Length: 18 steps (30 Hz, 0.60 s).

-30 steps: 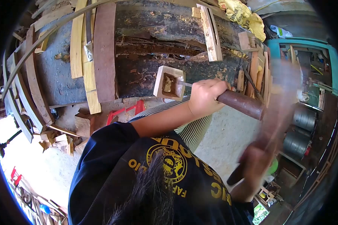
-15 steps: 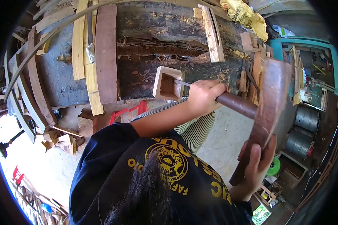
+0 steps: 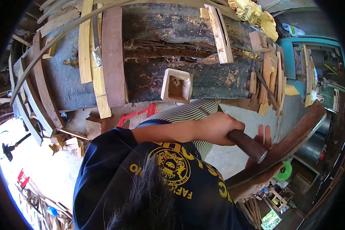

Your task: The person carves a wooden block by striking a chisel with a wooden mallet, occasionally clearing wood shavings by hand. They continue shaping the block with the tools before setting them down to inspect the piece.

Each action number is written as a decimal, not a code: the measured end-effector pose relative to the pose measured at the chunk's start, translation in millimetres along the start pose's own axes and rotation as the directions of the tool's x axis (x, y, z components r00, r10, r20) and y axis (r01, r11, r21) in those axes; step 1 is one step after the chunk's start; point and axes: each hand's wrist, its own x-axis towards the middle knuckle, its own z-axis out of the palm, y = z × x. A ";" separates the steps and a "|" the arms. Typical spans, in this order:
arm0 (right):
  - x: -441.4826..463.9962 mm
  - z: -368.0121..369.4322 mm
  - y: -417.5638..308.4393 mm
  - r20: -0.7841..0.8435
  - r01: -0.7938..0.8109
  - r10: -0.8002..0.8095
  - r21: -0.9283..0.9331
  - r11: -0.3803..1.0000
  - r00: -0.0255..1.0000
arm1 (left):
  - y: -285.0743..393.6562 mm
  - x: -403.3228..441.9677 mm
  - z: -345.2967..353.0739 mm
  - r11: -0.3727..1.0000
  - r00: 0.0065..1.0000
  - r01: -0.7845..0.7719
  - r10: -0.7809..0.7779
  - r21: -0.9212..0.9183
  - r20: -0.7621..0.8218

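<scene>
My left hand is wrapped round the dark handle of a chisel, whose thin metal blade pokes out toward the upper left, below and apart from the block. At the near edge of the dark bench lies a pale wooden block with a square hollow; small chips lie inside it. A long reddish-brown wooden mallet rests in my right hand, two fingers showing raised behind it and the palm beneath. The chisel's handle end overlaps the mallet in view; whether they touch is unclear.
On the worn bench lie brown and yellow boards, a slotted wood piece and a yellow sack. Wood strips and a tool stand at its right end. Below are a red stool and a green round object.
The chisel has come out of the block's hollow and moved down and right with my left hand. The mallet has tilted rightward, and my right-hand fingers have loosened.
</scene>
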 end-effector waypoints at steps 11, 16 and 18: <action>-20.2 -6.0 51.2 0.177 -0.287 0.299 -0.091 0.954 0.938 | -34.4 5.3 2.9 0.900 0.970 -0.221 0.243 0.375 -0.010; -30.9 -20.9 74.7 0.440 -0.206 0.003 0.415 0.886 0.898 | -61.8 -3.1 9.3 0.922 0.979 -0.100 0.157 0.375 -0.126; -33.1 -25.7 80.8 0.408 -0.217 0.030 0.419 0.882 0.912 | -58.2 -6.1 13.1 0.915 0.989 -0.071 0.117 0.398 -0.093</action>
